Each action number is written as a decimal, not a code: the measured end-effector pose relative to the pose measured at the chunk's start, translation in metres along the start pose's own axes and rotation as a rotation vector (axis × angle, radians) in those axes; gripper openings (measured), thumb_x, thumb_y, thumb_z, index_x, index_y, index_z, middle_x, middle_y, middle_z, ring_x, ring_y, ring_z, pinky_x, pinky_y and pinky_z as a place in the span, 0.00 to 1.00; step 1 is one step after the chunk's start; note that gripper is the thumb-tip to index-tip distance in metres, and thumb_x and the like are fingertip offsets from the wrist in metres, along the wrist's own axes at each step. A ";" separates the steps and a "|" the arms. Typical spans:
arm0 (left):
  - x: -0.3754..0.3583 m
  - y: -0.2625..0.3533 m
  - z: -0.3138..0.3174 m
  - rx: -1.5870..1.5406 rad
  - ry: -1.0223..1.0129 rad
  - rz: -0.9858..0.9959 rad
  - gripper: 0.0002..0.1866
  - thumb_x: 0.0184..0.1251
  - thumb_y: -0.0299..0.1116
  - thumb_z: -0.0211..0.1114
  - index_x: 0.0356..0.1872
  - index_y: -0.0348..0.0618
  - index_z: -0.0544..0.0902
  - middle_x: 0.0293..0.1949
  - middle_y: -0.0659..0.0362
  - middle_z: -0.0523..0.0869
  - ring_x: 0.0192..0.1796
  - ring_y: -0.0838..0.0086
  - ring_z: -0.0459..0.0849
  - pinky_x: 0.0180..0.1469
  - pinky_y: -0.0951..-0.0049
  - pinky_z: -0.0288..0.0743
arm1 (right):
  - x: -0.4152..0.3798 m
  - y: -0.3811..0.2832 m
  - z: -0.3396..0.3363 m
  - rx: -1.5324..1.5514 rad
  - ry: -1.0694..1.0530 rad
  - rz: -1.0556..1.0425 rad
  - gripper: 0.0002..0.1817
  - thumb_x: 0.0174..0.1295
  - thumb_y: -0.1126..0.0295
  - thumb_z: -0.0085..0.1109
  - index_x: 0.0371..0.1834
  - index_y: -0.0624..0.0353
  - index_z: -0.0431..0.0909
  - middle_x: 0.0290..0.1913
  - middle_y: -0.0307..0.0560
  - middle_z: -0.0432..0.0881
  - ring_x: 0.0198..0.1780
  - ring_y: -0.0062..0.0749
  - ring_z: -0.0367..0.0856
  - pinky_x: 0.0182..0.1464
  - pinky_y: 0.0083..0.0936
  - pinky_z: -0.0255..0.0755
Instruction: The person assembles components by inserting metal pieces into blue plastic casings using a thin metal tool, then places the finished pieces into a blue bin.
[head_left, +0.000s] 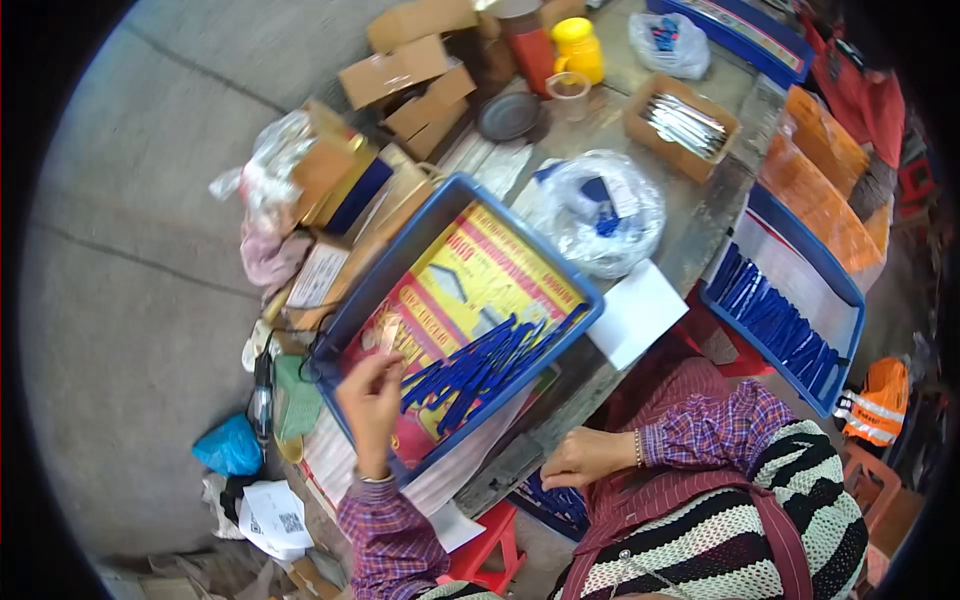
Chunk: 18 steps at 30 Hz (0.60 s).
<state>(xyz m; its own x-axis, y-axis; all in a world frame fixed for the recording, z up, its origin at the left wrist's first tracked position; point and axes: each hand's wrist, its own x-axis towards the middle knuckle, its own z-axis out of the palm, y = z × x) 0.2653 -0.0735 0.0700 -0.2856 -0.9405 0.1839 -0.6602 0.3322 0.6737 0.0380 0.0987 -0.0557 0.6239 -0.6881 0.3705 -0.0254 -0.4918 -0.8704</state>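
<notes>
Blue slender rods (480,365) lie heaped in the tray (535,237) on the bench (520,450). Left hand (370,400) is over the tray, its grasp indeterminable; right hand (585,457) is loosely clenched near the bench edge.

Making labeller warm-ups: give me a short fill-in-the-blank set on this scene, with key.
1. The hand over the blue tray is the person's ____ one.
2. In that tray, blue sticks lie on ____ of a printed lining.
3. The jug near the clear cup is coloured ____.
4. The silvery rods lie in an open box made of ____.

Missing words: left; top; yellow; cardboard.
</notes>
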 end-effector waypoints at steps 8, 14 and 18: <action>0.027 0.028 0.118 0.141 -0.391 0.092 0.26 0.40 0.26 0.73 0.47 0.40 0.81 0.41 0.51 0.83 0.42 0.59 0.82 0.46 0.66 0.75 | -0.059 -0.011 -0.054 -0.059 -0.065 0.069 0.15 0.61 0.59 0.55 0.23 0.57 0.75 0.24 0.48 0.79 0.28 0.46 0.79 0.27 0.40 0.71; 0.026 0.044 0.119 0.224 -0.503 0.021 0.30 0.35 0.20 0.72 0.48 0.40 0.79 0.42 0.50 0.81 0.46 0.58 0.81 0.49 0.66 0.75 | -0.090 -0.006 -0.085 -0.101 0.067 0.195 0.12 0.59 0.60 0.56 0.25 0.57 0.76 0.26 0.47 0.80 0.29 0.46 0.79 0.28 0.39 0.72; 0.025 0.042 0.121 0.224 -0.490 -0.003 0.28 0.35 0.19 0.72 0.47 0.40 0.78 0.41 0.51 0.81 0.45 0.60 0.81 0.47 0.68 0.75 | -0.099 -0.004 -0.095 -0.119 0.059 0.239 0.12 0.59 0.60 0.56 0.26 0.56 0.77 0.26 0.48 0.80 0.30 0.47 0.79 0.29 0.40 0.72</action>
<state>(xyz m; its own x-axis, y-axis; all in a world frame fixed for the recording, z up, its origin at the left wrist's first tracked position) 0.1463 -0.0748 0.0164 -0.5391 -0.8158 -0.2095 -0.7781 0.3871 0.4947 -0.0982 0.1181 -0.0579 0.5427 -0.8203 0.1806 -0.2606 -0.3688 -0.8922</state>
